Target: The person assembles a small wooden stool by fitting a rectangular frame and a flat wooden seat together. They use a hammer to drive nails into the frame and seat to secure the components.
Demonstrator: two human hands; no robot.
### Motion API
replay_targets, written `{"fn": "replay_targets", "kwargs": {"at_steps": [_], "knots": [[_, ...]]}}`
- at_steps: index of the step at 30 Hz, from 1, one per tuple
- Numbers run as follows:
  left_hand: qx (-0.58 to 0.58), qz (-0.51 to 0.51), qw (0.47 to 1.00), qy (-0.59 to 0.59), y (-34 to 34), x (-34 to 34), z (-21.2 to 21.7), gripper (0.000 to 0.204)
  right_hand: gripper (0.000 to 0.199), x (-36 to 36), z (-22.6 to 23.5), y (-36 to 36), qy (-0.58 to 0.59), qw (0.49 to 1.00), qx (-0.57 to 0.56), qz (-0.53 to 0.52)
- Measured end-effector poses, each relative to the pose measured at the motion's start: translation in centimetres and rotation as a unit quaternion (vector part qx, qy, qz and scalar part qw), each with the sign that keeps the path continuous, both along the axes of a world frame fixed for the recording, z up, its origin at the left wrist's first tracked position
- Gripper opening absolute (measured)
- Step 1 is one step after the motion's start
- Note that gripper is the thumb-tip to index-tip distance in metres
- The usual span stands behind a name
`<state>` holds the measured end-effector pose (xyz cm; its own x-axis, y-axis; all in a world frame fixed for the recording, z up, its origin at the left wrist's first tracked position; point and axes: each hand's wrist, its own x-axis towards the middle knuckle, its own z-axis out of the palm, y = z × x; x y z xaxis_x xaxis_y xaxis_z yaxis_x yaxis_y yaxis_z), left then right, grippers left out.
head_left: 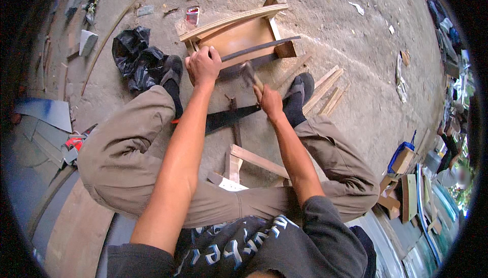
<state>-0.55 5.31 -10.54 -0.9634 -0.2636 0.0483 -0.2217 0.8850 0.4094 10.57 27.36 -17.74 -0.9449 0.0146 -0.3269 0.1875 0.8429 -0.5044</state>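
Note:
A shallow wooden box (246, 33) or drawer-like frame lies on the ground in front of me, its near board edged with a dark strip (254, 49). My left hand (203, 65) is closed over the near left corner of this box; whether its fingers also pinch something small is hidden. In my right hand (269, 103) is the wooden handle of a hammer (248, 72). The hammer's head, slightly blurred, is just on my side of the near board, right of my left hand. A handsaw blade (231, 119) lies between my feet, below the box.
Thin wood strips (325, 91) lie by my right shoe (303, 87). Joined wood pieces (259, 161) rest between my legs. A black plastic bag (134, 57) sits by my left shoe. A small red packet (192, 15) lies beyond the box. Wood offcuts (408, 196) are piled at right.

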Motion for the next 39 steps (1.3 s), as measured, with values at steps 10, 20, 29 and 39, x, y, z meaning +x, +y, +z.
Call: {"fn": "replay_targets", "kwargs": {"at_steps": [10,20,29,39], "knots": [[0.007,0.004,1.000,0.000,0.2,-0.2,0.3,0.031,0.041,0.2,-1.6,-0.2,0.048,0.989,-0.102,-0.099],[0.026,0.002,1.000,0.008,0.0,-0.3,0.6,0.031,0.039,0.4,-0.9,0.7,0.052,0.991,-0.099,-0.072],[0.028,-0.005,0.999,0.022,0.2,-0.3,0.5,0.031,0.045,0.7,-2.1,-1.1,0.007,0.994,-0.046,-0.097],[0.050,-0.005,0.998,0.035,0.3,-0.2,0.1,0.028,0.049,1.1,-1.8,-2.0,0.022,0.989,-0.083,-0.120]]}}
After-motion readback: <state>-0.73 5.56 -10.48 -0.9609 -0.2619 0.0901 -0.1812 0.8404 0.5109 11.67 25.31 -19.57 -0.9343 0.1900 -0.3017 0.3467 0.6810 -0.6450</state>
